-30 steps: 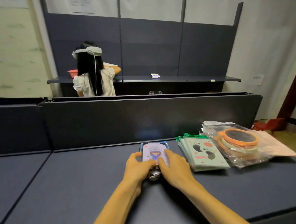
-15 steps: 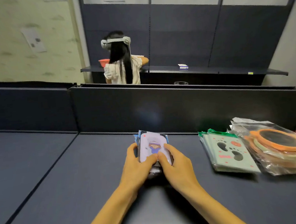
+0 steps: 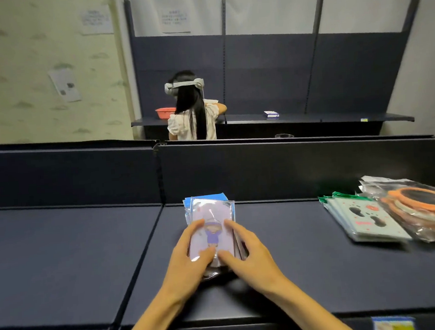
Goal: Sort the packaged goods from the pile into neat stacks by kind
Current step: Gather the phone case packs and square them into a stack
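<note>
A stack of clear-wrapped packets (image 3: 211,218) with a cartoon figure on a pale lilac card lies on the dark shelf (image 3: 308,269), blue cards showing at its far end. My left hand (image 3: 187,257) grips the stack's left side, thumb on top. My right hand (image 3: 245,250) grips its right side, thumb on top too. Further right lies a stack of pale green packets with footprint marks (image 3: 364,219). Beside it sits a pile of clear bags with orange rings (image 3: 419,202).
A dark back panel (image 3: 289,170) rises behind the shelf. A seam (image 3: 138,260) divides the shelf from the left section. Beyond, a person (image 3: 192,110) with a headset stands at another shelf with a red basket (image 3: 165,112) and a small box (image 3: 271,114).
My head has turned left and down, so the green and orange piles sit further right in view. Both hands stay on the cartoon stack, fingers shifted a little forward along its sides.
</note>
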The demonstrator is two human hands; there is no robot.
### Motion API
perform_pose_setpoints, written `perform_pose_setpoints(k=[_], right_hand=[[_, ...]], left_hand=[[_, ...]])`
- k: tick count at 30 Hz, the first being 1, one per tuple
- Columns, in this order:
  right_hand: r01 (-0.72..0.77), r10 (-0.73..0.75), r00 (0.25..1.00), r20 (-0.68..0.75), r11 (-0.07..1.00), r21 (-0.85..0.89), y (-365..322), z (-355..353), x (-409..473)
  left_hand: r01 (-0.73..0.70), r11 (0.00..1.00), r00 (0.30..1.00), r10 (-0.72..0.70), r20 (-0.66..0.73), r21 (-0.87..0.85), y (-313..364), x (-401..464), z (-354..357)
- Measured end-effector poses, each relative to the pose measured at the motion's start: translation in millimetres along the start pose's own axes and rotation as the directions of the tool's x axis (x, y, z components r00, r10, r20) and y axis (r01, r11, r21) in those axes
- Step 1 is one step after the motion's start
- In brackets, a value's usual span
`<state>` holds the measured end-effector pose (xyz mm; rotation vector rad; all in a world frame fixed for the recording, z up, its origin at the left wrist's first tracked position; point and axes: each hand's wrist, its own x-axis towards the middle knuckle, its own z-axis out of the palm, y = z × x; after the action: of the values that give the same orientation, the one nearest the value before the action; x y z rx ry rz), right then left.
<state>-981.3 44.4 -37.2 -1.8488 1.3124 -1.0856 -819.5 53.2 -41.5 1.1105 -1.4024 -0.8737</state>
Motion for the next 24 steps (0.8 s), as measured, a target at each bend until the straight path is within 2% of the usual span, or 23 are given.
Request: perform_pose_setpoints(k=[3, 8, 12, 19, 24], right_hand=[[0.042, -0.042, 0.998, 0.043, 0.999, 0.01, -8, 26, -1], [0.133, -0.133, 0.991, 0.0, 0.988, -0.074, -15, 52, -5], [0.22, -0.235, 0.971, -0.044, 0.95, -0.223, -18, 54, -7], [0.278, -0.344, 0.933, -0.104, 0.874, -0.397, -8, 57, -12], [0.292, -0.368, 0.921, -0.13, 0.871, -0.396, -9, 59, -14]], left_hand=[[-0.027, 0.998, 0.997, 0.031, 0.068, -0.05, -5, -4, -36], [-0.08, 0.997, 0.985, 0.078, 0.151, 0.009, -12, -6, -71], [-0.188, 0.976, 0.973, 0.17, 0.156, 0.111, -12, -7, -71], [-0.336, 0.92, 0.934, 0.298, 0.197, 0.204, -6, -11, -62], [-0.357, 0.916, 0.922, 0.314, 0.227, 0.185, -1, -17, -61]])
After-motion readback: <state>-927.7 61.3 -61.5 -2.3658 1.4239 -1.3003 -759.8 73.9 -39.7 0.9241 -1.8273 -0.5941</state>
